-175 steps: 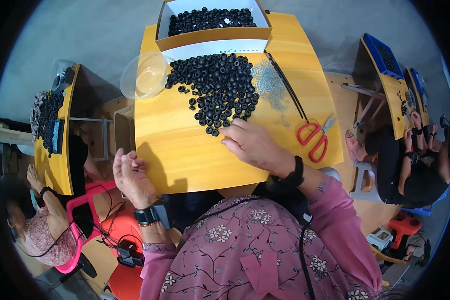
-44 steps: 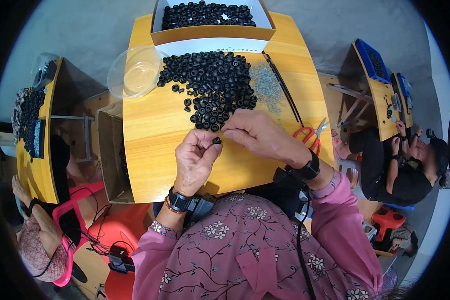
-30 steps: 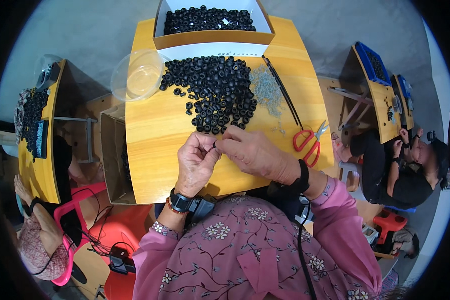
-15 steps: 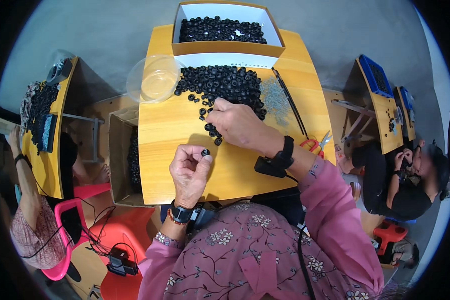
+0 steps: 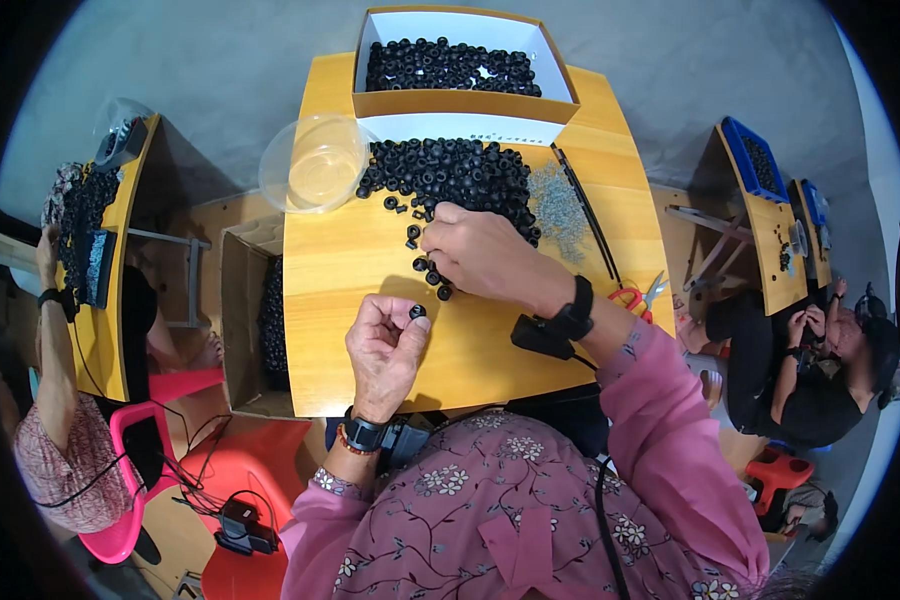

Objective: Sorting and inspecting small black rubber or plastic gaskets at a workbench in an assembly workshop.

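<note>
My left hand (image 5: pixel 382 355) pinches a small round black part (image 5: pixel 417 312) with a hole in it between thumb and forefinger, just above the near half of the table. Farther off and to the right, my right hand (image 5: pixel 490 258) reaches palm-down to the near edge of a heap of the same black ring-like parts (image 5: pixel 440 170). Its fingers are bent together, and whatever lies between their tips is hidden. A few loose black parts (image 5: pixel 432 277) lie just left of those fingers.
An open cardboard box (image 5: pixel 465 103) of black parts stands at the table's far edge. A clear plastic tub (image 5: pixel 315 195) sits left of the heap. Small pale pieces (image 5: pixel 562 212), thin black rods (image 5: pixel 587 217) and red-handled scissors (image 5: pixel 630 298) lie right. Other people work at side tables.
The whole view has shifted slightly. My hands keep nearly the same places over the table, the left still pinching its part. The person at the left has reached farther forward.
</note>
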The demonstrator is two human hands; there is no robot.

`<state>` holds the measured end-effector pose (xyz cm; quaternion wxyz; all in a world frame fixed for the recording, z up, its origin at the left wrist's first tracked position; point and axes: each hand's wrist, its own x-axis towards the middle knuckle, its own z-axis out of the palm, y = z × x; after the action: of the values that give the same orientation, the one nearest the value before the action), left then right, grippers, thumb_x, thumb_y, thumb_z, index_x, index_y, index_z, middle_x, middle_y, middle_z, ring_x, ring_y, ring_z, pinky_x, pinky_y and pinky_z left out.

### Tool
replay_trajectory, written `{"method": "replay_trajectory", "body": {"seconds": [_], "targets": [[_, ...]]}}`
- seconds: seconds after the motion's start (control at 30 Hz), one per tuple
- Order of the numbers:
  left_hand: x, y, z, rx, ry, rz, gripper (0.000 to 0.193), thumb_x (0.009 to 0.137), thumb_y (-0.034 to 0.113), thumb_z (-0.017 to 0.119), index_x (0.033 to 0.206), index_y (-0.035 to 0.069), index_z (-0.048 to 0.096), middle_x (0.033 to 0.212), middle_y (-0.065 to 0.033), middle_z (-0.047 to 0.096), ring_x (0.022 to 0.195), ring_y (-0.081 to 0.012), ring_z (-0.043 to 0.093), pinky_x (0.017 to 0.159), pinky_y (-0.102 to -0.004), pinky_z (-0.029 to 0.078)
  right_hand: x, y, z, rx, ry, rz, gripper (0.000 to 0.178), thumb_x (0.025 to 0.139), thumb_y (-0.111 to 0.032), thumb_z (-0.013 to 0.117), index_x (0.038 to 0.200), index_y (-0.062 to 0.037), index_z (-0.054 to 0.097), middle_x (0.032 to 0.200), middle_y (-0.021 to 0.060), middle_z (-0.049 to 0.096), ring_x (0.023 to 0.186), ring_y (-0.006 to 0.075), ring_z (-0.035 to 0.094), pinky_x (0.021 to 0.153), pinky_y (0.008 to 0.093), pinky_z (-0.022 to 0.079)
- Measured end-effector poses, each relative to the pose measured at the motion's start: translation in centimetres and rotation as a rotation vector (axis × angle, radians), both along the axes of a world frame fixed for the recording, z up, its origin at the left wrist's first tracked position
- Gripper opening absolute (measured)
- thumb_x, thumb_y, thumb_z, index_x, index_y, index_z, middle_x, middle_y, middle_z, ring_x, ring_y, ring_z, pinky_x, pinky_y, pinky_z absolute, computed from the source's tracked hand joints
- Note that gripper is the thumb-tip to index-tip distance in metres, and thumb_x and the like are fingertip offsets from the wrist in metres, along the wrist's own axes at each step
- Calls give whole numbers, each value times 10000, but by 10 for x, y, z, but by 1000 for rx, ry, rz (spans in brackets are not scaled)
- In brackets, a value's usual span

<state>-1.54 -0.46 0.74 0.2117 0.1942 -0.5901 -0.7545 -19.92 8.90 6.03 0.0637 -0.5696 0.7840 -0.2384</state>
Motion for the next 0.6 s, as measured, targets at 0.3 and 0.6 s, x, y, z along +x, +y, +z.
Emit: {"method": "replay_trajectory", "body": {"seconds": [0.3,0.6], "targets": [[0,-1,-3,-65,40,-8,162,897,-28,681,1015,20,582,878,-10,631,741,-70,588,705,-240,536,51,88,22,-21,-1092,-172,93,945,-24,613,1023,28,618,925,72,668,799,142,705,675,281,573],[0,15,13,-48,40,-91,172,890,-38,689,1028,8,597,883,-12,638,752,-71,593,711,-233,520,60,116,-7,-272,-1266,-346,165,971,-135,641,1015,23,658,831,65,683,698,119,681,633,249,562]]}}
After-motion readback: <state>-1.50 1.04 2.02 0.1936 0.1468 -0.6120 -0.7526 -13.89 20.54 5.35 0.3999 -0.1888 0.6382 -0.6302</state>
